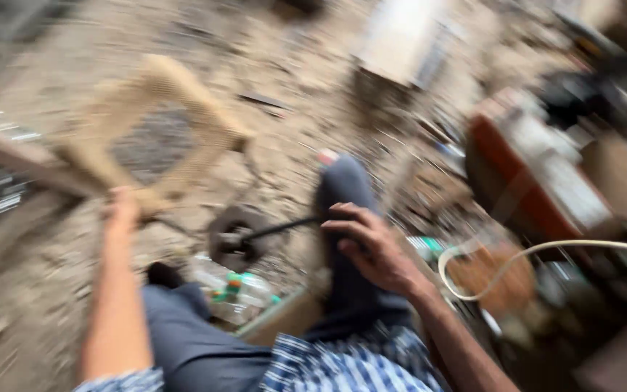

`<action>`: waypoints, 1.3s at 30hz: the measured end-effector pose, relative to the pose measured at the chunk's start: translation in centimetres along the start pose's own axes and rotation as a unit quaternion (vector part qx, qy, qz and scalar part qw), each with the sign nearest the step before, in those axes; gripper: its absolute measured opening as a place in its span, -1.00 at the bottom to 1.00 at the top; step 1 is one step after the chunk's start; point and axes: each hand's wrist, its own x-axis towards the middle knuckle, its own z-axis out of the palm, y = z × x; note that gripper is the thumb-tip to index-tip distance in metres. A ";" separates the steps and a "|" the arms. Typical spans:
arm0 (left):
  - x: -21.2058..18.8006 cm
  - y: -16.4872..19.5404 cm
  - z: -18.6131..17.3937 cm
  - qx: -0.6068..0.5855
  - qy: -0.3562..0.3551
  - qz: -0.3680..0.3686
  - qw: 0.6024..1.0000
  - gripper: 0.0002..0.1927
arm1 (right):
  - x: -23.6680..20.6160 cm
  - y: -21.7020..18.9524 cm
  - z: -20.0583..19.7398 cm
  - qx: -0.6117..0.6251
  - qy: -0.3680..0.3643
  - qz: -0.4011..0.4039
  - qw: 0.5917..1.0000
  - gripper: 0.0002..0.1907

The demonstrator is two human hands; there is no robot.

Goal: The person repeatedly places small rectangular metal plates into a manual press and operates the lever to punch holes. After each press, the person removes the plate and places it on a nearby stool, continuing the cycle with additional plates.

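Seated on the dusty floor (pixel 30 305), the person rests the right hand (pixel 371 247), fingers loosely apart, on a raised knee (pixel 342 189), while the left hand (pixel 121 210) reaches out, fingers seemingly closed on a slanted wooden frame (pixel 175 94), apparently steadying it.

pale wooden frame (pixel 155 123), clear plastic bottle (pixel 237 296)

Left arm stretches straight forward, its hand (pixel 121 210) blurred, grip unclear. Right hand (pixel 371 247) rests on the raised right knee, fingers loosely curled.
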 end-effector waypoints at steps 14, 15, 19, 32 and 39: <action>-3.7 -0.5 -0.3 -0.047 -0.068 -0.089 0.993 -0.21 | -27.3 2.9 -8.9 0.091 -0.084 0.564 0.816 -0.65; -3.8 -0.6 -0.2 -0.051 -0.074 -0.092 0.992 -0.21 | -28.3 3.6 -8.8 0.090 -0.080 0.565 0.816 -0.66; -4.0 -0.5 -0.2 -0.056 -0.093 -0.100 0.989 -0.22 | -30.7 6.9 -8.0 -0.111 -0.038 0.515 0.849 -0.57; -4.3 -0.4 -0.9 -0.065 -0.110 -0.113 0.985 -0.26 | -33.4 12.4 -3.0 -0.210 0.042 0.599 0.771 -0.54; -4.3 0.8 -0.7 -0.074 -0.114 -0.112 0.984 -0.26 | -34.0 13.7 -4.3 -0.138 0.042 0.576 0.805 -0.72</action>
